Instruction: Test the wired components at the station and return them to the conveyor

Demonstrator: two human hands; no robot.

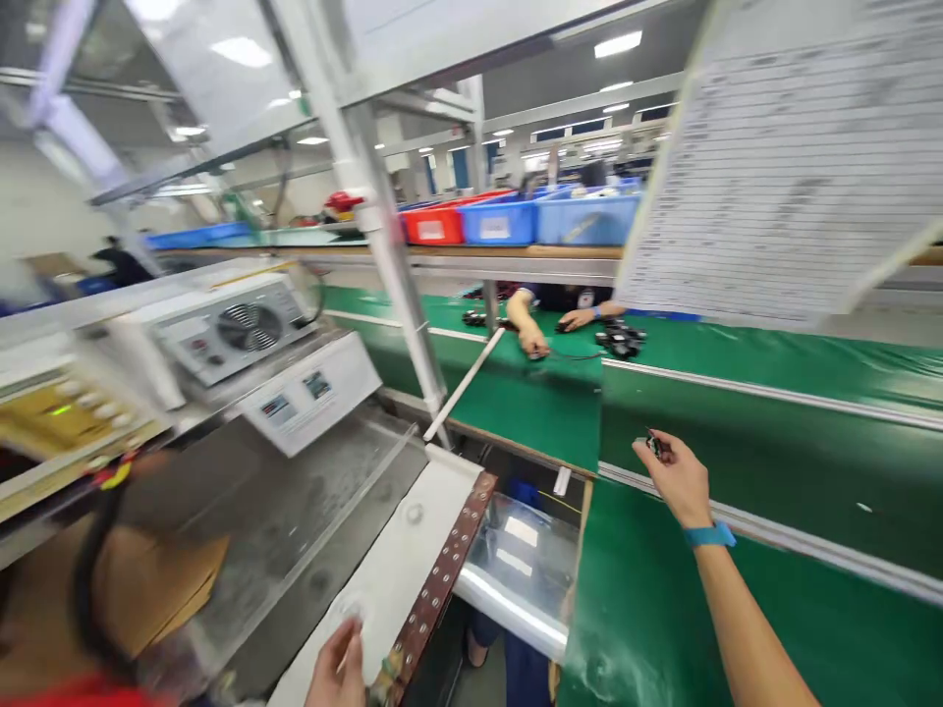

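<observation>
My right hand [679, 479], with a blue band on its wrist, is raised over the green conveyor belt [766, 471]. Its fingers pinch a small dark electronic part [653, 446] with pale bits on it; the exact kind is unclear. At the bottom of the view, my left hand [339, 670] is only partly visible and a little blurred. Its thumb and fingers are closed together beside a white ledge [398, 550] with a brown riveted strip [449, 550]. Whatever may be between those fingers cannot be made out.
A machine with a fan [254, 327] and a display panel [313, 388] stands left. Across the belt, a co-worker's hands [534, 339] handle parts near a dark pile [623, 339]. Blue bins [501, 224] line a shelf. A printed sheet [781, 167] hangs upper right.
</observation>
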